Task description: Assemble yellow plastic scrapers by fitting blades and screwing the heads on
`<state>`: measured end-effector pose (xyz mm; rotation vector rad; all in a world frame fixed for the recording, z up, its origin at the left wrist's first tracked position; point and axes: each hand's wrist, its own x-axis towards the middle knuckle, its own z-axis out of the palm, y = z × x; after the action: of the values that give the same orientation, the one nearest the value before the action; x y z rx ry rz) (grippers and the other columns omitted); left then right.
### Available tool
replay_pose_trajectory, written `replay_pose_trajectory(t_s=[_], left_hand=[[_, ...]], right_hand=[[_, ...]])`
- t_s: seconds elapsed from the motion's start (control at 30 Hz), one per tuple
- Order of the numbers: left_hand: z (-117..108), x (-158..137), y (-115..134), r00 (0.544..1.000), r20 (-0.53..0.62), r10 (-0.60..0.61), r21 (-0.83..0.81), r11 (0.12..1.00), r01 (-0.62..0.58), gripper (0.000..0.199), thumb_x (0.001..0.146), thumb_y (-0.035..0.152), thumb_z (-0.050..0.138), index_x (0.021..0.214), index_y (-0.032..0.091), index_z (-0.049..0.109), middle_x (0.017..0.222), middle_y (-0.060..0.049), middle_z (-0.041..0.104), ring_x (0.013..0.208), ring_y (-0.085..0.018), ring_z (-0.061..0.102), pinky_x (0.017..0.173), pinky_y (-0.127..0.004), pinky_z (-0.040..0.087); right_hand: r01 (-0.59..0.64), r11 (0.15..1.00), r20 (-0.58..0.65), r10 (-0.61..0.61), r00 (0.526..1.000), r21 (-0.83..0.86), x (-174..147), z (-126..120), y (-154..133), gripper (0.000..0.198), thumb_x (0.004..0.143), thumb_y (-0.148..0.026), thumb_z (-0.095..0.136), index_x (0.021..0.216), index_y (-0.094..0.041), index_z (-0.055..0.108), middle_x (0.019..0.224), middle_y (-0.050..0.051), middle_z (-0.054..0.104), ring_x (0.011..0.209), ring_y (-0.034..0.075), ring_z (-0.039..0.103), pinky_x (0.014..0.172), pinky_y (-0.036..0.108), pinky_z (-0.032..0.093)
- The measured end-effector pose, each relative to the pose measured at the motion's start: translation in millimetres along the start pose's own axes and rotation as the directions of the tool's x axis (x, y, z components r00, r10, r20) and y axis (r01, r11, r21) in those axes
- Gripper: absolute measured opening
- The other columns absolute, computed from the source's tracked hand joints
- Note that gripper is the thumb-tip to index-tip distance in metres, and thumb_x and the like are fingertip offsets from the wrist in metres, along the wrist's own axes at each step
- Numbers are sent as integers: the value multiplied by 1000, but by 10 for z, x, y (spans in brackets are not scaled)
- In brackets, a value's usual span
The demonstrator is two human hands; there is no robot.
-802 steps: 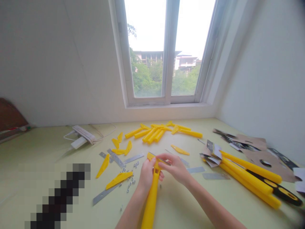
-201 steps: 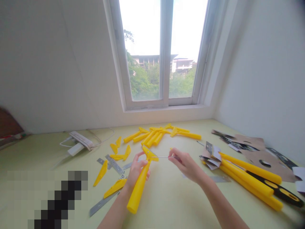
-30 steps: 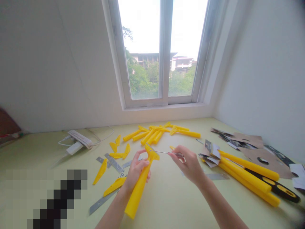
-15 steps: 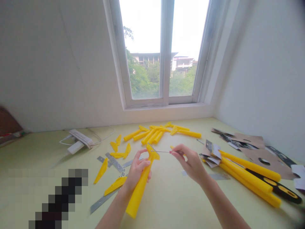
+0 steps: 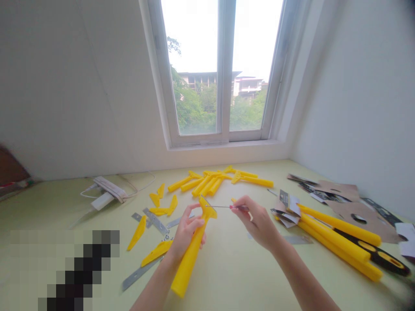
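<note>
Yellow handle (image 5: 188, 259), flared at the head: its tube end is pointing back toward the wearer, its head rising just beyond the left fingers. Left hand (image 5: 187, 229): fingers are clamping around the neck below the head. Right hand (image 5: 256, 219): thumb and fingers are pinching a slim screwdriver (image 5: 231, 207), whose shaft is running leftward to the head; the tip's contact is too small to tell. Left of the left fingers: a long grey blade (image 5: 139, 276) is lying partly under a yellow cover (image 5: 156, 253); a second yellow cover (image 5: 136, 233) is lying farther left. Right of the right fingers: a bundle of yellow tubes (image 5: 340, 242) is lying beside a black-and-yellow handle (image 5: 387, 259). Just left of the left fingers: small screws (image 5: 166, 236) are lying scattered, crossed grey blades (image 5: 155, 221) lying beyond them. Well beyond the fingers: a heap of yellow handles (image 5: 209, 185) is lying ahead, a power strip (image 5: 110, 189) resting to the left, flattened brown card (image 5: 343, 208) to the right. Farthest: a window (image 5: 225, 139) is standing behind.
</note>
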<state>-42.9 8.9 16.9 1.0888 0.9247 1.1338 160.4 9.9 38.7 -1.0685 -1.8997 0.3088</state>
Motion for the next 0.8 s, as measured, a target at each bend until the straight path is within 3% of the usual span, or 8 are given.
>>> replay_pose_trajectory(t_s=[0.23,0.4,0.57,0.67,0.8], left_hand=[[-29,31,-15,999,21,-24,-13,1000,24,43,67,27,51,106,27,34,87,0,60,32,-7,49,28,-19,34],[-46,8,27,998,58,0,-21,1000,1,39,69,26,49,105,26,36,86,0,60,35,-7,51,31,-18,36],[-26,8,26,999,45,-17,-9,1000,18,43,67,27,51,107,27,34,82,2,60,33,-7,49,30,-18,35],[15,-2,22,1000,15,-16,-1,1000,16,43,67,27,51,106,26,35,78,2,59,32,-6,47,29,-18,33],[58,-19,34,1000,12,-8,-1,1000,8,38,67,26,50,103,25,38,71,4,57,32,-6,46,29,-17,32]], right_hand=[[-5,985,-55,-5,998,-175,-14,35,-6,25,82,-35,47,63,-19,44,57,-2,48,54,11,47,52,21,37],[-27,997,1,28,1000,-76,-18,23,-31,10,84,-30,42,83,-20,43,71,-1,51,62,12,50,56,22,39],[0,998,35,-2,999,71,-1,-38,-55,9,84,-28,42,81,-20,44,68,-1,53,62,12,51,59,23,42],[0,995,-20,2,1000,96,16,-60,-68,13,83,-30,47,77,-19,49,67,0,56,62,12,54,60,23,45],[-31,999,-123,32,992,15,1,-23,-49,17,80,-33,52,69,-19,50,59,-1,55,52,10,51,48,19,43]])
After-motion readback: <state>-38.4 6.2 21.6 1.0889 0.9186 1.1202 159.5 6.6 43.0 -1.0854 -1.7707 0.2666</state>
